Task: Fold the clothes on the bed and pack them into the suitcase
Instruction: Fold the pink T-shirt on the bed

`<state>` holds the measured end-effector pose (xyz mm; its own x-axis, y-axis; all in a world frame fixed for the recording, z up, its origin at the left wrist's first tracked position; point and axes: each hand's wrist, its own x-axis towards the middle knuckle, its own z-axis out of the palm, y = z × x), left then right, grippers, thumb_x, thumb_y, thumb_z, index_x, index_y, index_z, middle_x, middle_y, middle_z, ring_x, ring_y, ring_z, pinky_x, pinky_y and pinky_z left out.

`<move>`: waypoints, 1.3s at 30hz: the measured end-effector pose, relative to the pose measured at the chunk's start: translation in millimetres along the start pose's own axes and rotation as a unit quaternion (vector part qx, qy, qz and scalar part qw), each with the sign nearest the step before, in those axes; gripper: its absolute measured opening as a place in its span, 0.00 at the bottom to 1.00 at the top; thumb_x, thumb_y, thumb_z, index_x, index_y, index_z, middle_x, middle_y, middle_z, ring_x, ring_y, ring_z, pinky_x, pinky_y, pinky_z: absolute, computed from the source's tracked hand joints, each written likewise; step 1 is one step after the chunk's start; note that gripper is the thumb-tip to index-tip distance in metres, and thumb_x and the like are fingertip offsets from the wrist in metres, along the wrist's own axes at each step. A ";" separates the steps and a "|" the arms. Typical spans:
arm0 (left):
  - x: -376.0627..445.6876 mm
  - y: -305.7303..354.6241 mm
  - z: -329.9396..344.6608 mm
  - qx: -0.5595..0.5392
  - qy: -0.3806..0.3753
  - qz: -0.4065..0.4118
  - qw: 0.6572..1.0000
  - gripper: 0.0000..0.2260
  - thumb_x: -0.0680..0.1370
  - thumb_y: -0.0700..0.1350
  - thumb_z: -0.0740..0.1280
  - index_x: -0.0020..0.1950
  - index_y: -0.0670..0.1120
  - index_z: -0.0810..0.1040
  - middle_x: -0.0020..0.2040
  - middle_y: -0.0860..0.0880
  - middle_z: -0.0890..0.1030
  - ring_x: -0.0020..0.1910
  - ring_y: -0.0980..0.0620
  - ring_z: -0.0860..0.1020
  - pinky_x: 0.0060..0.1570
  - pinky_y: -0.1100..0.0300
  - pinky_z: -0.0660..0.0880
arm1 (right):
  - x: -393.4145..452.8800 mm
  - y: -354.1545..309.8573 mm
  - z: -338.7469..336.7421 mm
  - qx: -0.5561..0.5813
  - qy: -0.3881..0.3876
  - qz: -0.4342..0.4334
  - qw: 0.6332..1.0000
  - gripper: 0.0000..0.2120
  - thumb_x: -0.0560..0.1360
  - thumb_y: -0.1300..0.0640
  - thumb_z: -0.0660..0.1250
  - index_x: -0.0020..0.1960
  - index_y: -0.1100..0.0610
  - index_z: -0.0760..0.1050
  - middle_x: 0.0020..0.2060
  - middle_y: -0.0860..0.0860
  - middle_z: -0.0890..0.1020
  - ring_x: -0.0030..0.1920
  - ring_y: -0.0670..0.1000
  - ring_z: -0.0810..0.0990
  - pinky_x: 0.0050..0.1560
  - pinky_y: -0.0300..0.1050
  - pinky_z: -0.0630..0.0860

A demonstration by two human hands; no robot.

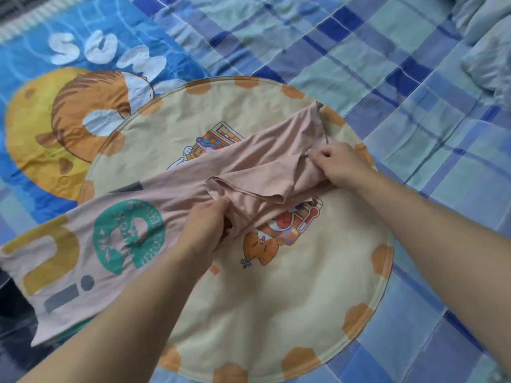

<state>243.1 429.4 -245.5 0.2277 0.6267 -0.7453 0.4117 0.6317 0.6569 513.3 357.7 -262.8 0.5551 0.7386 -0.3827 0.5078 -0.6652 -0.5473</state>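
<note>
The thin pink shirt (193, 186) lay slack across the round mat (276, 299) on the bed (414, 78), left hand (206, 222) and right hand (338, 161) both pinching its limp, light, wrinkle-prone fabric, probably best gripped at seams.

You are in a home bedroom: a bed (387, 64) spread with a blue checked sheet (345, 45), a cartoon blanket (41, 111) at the left, a round printed mat (276, 299) on top, and rumpled bedding (486, 51) at the right.
</note>
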 end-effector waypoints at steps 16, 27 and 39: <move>-4.9 -15.5 7.4 -0.048 0.030 -0.028 0.998 0.07 0.82 0.46 0.66 0.50 0.43 0.78 0.41 0.42 0.84 0.37 0.46 0.82 0.38 0.55 0.80 | -19.9 -11.2 12.9 -0.196 -0.012 -0.306 0.932 0.29 0.69 0.60 0.74 0.68 0.46 0.76 0.66 0.53 0.72 0.67 0.59 0.68 0.69 0.60 0.66; 4.9 -3.4 5.8 -0.063 0.056 -0.039 0.996 0.07 0.81 0.47 0.66 0.51 0.43 0.77 0.41 0.39 0.81 0.33 0.43 0.80 0.29 0.57 0.77 | 28.3 -70.6 31.6 0.028 0.034 0.003 0.999 0.17 0.82 0.41 0.58 0.51 0.52 0.78 0.45 0.48 0.80 0.49 0.53 0.76 0.48 0.46 0.70; 23.2 11.1 -5.2 0.205 0.198 0.152 0.946 0.07 0.82 0.48 0.63 0.55 0.48 0.78 0.50 0.50 0.82 0.52 0.47 0.79 0.50 0.55 0.71 | 26.1 -53.3 31.9 0.031 0.071 -0.026 0.997 0.08 0.81 0.54 0.63 0.57 0.48 0.79 0.54 0.48 0.82 0.52 0.50 0.77 0.51 0.43 0.72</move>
<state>248.4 453.3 -254.9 0.0750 0.9241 -0.3747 0.7067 0.2158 0.6738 479.7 415.9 -267.4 0.6190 0.7462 -0.2449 0.4995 -0.6147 -0.6104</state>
